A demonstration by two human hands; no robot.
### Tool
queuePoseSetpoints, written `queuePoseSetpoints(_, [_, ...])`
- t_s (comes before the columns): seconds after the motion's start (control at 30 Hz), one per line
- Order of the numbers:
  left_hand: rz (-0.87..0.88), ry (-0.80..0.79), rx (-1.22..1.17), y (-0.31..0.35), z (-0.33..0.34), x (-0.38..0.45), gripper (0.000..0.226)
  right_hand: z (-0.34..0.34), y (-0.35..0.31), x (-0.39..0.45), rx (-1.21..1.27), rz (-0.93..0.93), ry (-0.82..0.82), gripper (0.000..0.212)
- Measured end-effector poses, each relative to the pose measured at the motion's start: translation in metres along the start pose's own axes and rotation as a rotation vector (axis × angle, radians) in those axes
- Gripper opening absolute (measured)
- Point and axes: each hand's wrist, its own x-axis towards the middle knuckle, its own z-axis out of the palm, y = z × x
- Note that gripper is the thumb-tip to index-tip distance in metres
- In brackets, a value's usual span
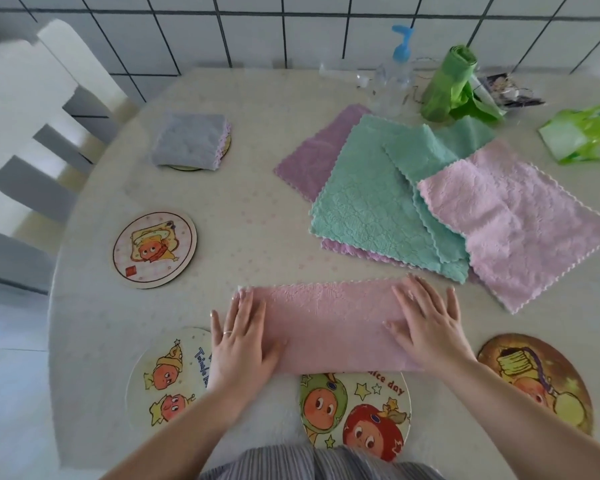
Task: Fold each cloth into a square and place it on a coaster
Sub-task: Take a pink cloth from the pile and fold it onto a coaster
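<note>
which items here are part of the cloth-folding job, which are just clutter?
Job:
- pink cloth, folded to a strip, under left hand and right hand
- stack of unfolded cloths
- grey folded cloth, already on a coaster
- four bare coasters, e.g.

Clutter:
- pump bottle
- green bag roll
- green packet
- white chair

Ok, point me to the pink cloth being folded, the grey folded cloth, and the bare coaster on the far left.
pink cloth (pixel 329 323), head view, middle of the strip between the hands.
grey folded cloth (pixel 187 140), head view, centre of its top face.
bare coaster (pixel 154 250), head view, centre of its printed face.
</note>
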Motion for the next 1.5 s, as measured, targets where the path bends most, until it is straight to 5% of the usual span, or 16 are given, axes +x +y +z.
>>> queuePoseSetpoints(0.23, [0.487, -0.052, -0.211, 0.051, -0.014, -0.012, 0.024, -0.040, -0.078, 0.048, 0.223, -0.324, 0.051, 0.033])
queuePoseSetpoints(0.53, [0.607, -0.058, -0.075, 0.052, 0.001, -0.004, 0.015, -0.041, -0.100, 0.089, 0.150, -0.290, -0.076, 0.019])
queuePoseSetpoints(0.83, [0.508, 0.041, -0.039, 0.058, 0.003, -0.007, 0.013, -0.042, -0.092, 0.084, 0.088, -0.252, -0.121, 0.025])
queuePoseSetpoints(1.2, [0.299, 0.187, -0.096, 0.028, -0.013, -0.012, 0.002, -0.064, -0.056, 0.055, 0.401, -0.006, -0.215, 0.007])
queuePoseSetpoints(1.43, [0.227, 0.113, -0.066, 0.018, -0.019, -0.004, 0.018, -0.038, -0.055, 0.020, 0.680, 0.201, -0.227, 0.014])
queuePoseSetpoints(1.5, [0.255, 0.091, -0.025, 0.022, -0.012, -0.010, 0.031, -0.038, -0.054, 0.007, 0.794, 0.188, -0.253, 0.032])
